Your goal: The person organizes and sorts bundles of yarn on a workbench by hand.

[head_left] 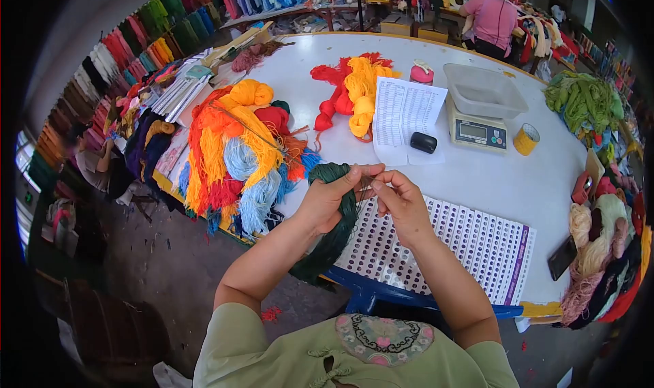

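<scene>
A dark green skein of thread [328, 249] hangs from my left hand [325, 200], whose fingers are closed round its upper part. Its lower end drapes past the table's near edge. My right hand [405, 209] is closed in a pinch at the fingertips, on thin loose strands beside the left fingertips. The strands look brownish and fine. Beneath both hands lies a white sheet with rows of dark holes [446, 241] and a purple strip at its right end. Left of my hands sits a heap of orange, yellow, red and blue skeins [238, 149].
Behind my hands lie red and yellow skeins [361, 102], a printed paper [405, 109] and a black mouse-like object [423, 142]. A scale with a clear tray [477, 129] and a tape roll [526, 139] stand to the right. A phone [563, 258] lies near more yarn. Other people sit farther off.
</scene>
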### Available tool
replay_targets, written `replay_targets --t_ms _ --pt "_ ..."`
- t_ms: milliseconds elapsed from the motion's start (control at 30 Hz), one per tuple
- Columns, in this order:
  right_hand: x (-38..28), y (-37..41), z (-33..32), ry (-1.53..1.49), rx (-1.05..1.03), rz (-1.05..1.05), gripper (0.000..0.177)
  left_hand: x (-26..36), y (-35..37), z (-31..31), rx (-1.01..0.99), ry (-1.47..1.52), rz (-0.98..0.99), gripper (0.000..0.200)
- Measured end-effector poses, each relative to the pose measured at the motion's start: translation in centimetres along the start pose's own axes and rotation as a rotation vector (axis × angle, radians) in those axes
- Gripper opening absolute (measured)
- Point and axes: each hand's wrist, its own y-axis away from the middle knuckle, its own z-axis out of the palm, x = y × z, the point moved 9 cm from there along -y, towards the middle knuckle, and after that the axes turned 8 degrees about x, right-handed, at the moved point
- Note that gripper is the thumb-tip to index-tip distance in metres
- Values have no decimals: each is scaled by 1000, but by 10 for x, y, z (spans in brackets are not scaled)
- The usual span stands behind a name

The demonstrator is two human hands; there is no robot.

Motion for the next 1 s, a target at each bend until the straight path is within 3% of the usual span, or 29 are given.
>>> replay_targets --t_ms 67,267,367,433,467,500,533,567,600,633,667,700,733,767,833,867,900,933,1000 --pt "0 1 -2 -6 15 -1 12 -2 0 2 1 64 -20 45" --pt "-12 0 -2 363 -13 -267 11 -3 2 6 30 5 -22 43" --pt "-8 1 -5 126 4 -119 9 -2 0 3 8 27 17 41" --pt "-27 -2 -25 35 137 -324 9 -5 3 -15 103 48 -140 38" --pt "-34 -1 -43 -104 198 -304 11 -4 6 -28 151 59 -221 37" --pt "-43 1 -60 -246 259 -294 12 5 9 -54 256 72 -190 35" --pt "-51 7 -83 -479 314 -157 14 22 13 -77 363 84 -136 34" --pt "-59 9 -118 -545 168 -229 17 40 11 -113 386 64 -10 34" --pt "-68 17 -157 -503 184 -256 15 59 12 -148 399 173 67 31" --pt "-79 27 -213 -394 371 -265 13 77 22 -198 582 208 150 28" --pt "-88 35 -280 -369 399 -381 8 97 34 -242 632 283 257 26" --pt "-103 60 -353 -296 650 -468 8 118 49 -271 672 350 362 27" --pt "-121 92 -413 -143 990 -507 10 135 64 -259 735 396 441 29" --pt "-133 127 -445 25 1327 -535 12 138 59 -241 654 307 427 31" --pt "-127 100 -433 239 1180 -587 17 123 41 -194 490 140 398 34" --pt "-119 70 -346 442 1032 -592 22 90 18 -178 416 99 237 35" --pt "-88 32 -289 410 733 -458 24 61 -5 -148 355 -20 105 28" --pt "-49 0 -240 515 497 -469 19 32 -24 -130 339 -149 37 20" --pt "9 -30 -132 617 207 -192 13 -26 -56 -103 280 -406 -91 20"
